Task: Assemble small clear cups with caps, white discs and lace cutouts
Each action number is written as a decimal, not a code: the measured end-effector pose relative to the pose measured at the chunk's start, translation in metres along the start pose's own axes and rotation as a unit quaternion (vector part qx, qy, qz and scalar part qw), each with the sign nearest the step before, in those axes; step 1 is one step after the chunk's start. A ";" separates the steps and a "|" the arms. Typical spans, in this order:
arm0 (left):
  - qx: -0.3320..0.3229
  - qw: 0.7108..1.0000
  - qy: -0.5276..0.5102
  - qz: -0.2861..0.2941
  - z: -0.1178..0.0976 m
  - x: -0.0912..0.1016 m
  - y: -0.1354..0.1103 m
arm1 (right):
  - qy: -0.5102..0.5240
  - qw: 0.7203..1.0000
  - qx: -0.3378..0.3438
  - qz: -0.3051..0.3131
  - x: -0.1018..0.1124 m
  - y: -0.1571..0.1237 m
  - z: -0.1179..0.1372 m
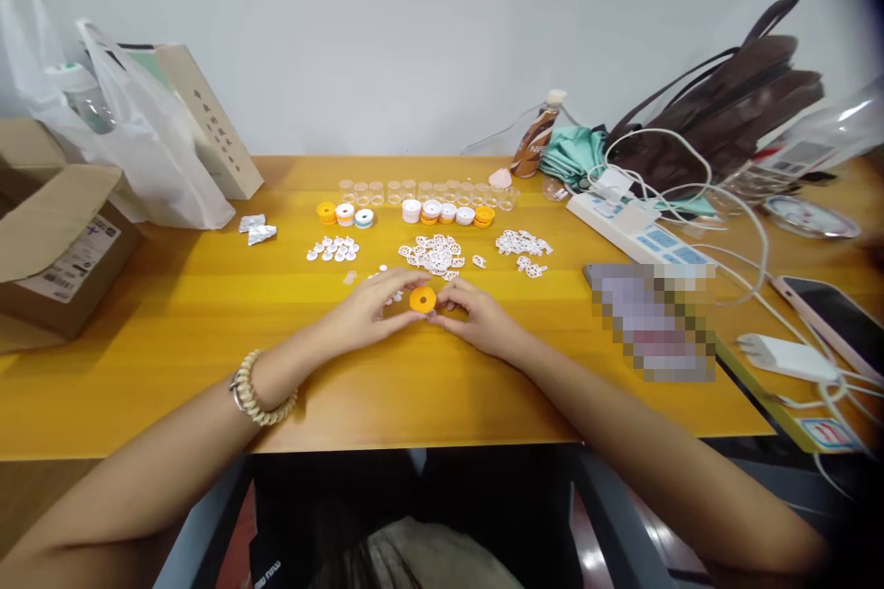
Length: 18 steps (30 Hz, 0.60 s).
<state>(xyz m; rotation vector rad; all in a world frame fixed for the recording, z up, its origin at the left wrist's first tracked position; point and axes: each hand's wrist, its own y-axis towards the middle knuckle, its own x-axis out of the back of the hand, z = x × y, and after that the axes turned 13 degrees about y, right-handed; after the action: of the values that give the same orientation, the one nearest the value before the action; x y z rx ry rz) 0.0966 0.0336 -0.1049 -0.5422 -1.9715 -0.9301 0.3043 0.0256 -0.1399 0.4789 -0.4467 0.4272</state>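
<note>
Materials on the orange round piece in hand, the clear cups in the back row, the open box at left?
Orange round piece: probably plastic, satin-looking; even, saturated colour.
Clear cups: likely plastic, glossy; the table shows through. Glass not ruled out.
Open box: cardboard, matte; brown, with a stiff folded flap.

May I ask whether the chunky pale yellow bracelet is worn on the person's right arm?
No, the pale yellow bracelet circles the left arm, while the right arm is bare.
</note>
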 end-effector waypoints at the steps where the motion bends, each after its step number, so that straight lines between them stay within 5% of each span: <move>1: 0.011 1.000 -0.003 -0.001 0.001 -0.001 0.000 | -0.001 1.000 -0.004 -0.004 -0.001 0.000 -0.001; 18: 0.035 0.999 -0.026 0.027 -0.001 -0.017 0.002 | 0.028 0.998 -0.054 0.018 0.008 -0.003 0.000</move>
<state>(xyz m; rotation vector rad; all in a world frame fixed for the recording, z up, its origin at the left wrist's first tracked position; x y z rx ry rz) 0.1077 0.0333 -0.1184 -0.5832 -2.0176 -0.8177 0.3124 0.0255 -0.1365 0.3539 -0.4214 0.4480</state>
